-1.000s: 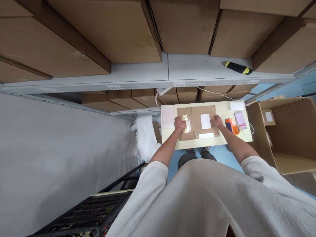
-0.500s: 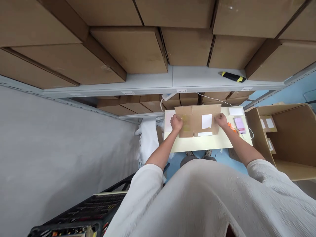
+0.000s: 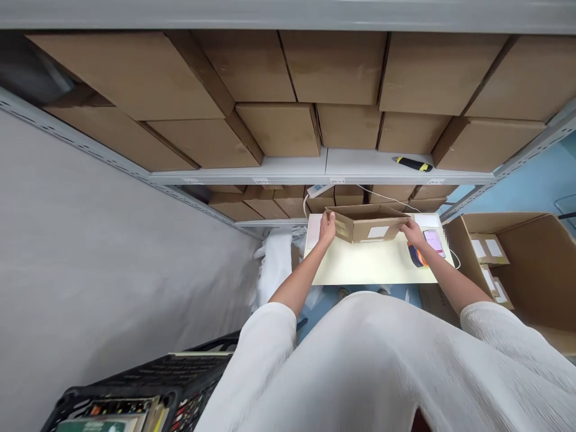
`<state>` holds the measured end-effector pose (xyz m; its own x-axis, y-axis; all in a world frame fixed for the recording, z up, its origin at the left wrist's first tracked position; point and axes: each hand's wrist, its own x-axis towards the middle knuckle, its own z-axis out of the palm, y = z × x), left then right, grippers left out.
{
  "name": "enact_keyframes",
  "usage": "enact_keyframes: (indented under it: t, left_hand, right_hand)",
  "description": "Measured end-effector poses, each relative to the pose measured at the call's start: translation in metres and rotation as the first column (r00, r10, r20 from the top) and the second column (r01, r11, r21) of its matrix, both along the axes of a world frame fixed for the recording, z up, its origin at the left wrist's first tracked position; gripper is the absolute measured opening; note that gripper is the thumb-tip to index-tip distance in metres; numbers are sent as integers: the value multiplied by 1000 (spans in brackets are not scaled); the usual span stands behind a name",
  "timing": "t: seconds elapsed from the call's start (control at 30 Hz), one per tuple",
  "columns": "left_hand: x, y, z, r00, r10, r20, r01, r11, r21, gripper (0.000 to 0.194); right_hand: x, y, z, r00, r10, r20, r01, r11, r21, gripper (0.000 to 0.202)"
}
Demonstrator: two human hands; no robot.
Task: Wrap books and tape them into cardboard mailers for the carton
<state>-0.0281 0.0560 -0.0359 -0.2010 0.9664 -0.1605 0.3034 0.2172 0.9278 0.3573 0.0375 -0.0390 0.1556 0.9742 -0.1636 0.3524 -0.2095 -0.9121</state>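
Observation:
A brown cardboard box (image 3: pixel 366 231), partly unfolded with its top side open, is held over a pale yellow table (image 3: pixel 351 267). My left hand (image 3: pixel 327 227) grips its left end, thumb on the near side. At the right end my right hand (image 3: pixel 411 231) is closed on the cardboard. A white label sits on the face turned toward me, and a strip of yellowish tape is near the left corner. Just below my right hand lies a tape dispenser (image 3: pixel 416 255) in orange and dark blue, partly behind the forearm. Beside it rests a phone (image 3: pixel 434 242) with a lit screen.
Shelves (image 3: pixel 297 179) with rows of cardboard boxes rise behind the table. A yellow-and-black utility knife (image 3: pixel 414 164) lies on one shelf. To the right stands a large open carton (image 3: pixel 535 264) with labelled parcels inside. A black crate (image 3: pixel 121 396) holding books is at lower left.
The cardboard went from lying flat to being folded open into a box shape, both hands still on its ends. The camera view has tilted up, showing more shelf.

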Motion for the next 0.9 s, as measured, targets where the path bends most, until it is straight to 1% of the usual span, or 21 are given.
enact_keyframes:
  t: [0.1, 0.2, 0.27, 0.33, 0.4, 0.53, 0.6, 0.67, 0.77, 0.9]
  left_hand:
    - [2, -2, 4, 999, -10, 49, 10, 1000, -14, 70]
    - [5, -3, 4, 995, -53, 80, 54, 998, -17, 74]
    - [7, -3, 3, 994, -59, 96, 61, 998, -20, 74]
    - [9, -4, 0, 991, -67, 114, 70, 997, -21, 71]
    - [9, -4, -4, 985, -106, 135, 108, 994, -8, 71]
    - [3, -1, -13, 972, -188, 142, 179, 981, 77, 75]
    - [-2, 2, -17, 977, -180, 110, 168, 980, 109, 73]
    - [-6, 4, -20, 988, -141, 61, 132, 983, 124, 72]
    - [-12, 6, -20, 993, -118, 5, 115, 978, 174, 63]
    - [-20, 4, -16, 973, -227, -29, 227, 940, 254, 46]
  right_hand:
    - [0, -11, 10, 985, 62, -159, -64, 998, -4, 37]
    - [-5, -17, 24, 945, 186, -270, -192, 981, 4, 47]
    - [-8, -19, 33, 914, 236, -330, -259, 965, -27, 50]
    - [-11, -20, 40, 898, 241, -367, -291, 953, -86, 58]
    - [-13, -19, 46, 904, 247, -348, -308, 942, -131, 65]
    - [-17, -17, 53, 924, 335, -186, -364, 918, -154, 59]
    - [-19, -17, 55, 916, 389, -101, -401, 900, -170, 56]
    - [-21, -18, 57, 899, 435, -53, -437, 879, -192, 58]
    - [-21, -18, 60, 880, 471, -57, -472, 856, -209, 63]
    - [-19, -17, 60, 868, 483, -111, -496, 846, -198, 74]
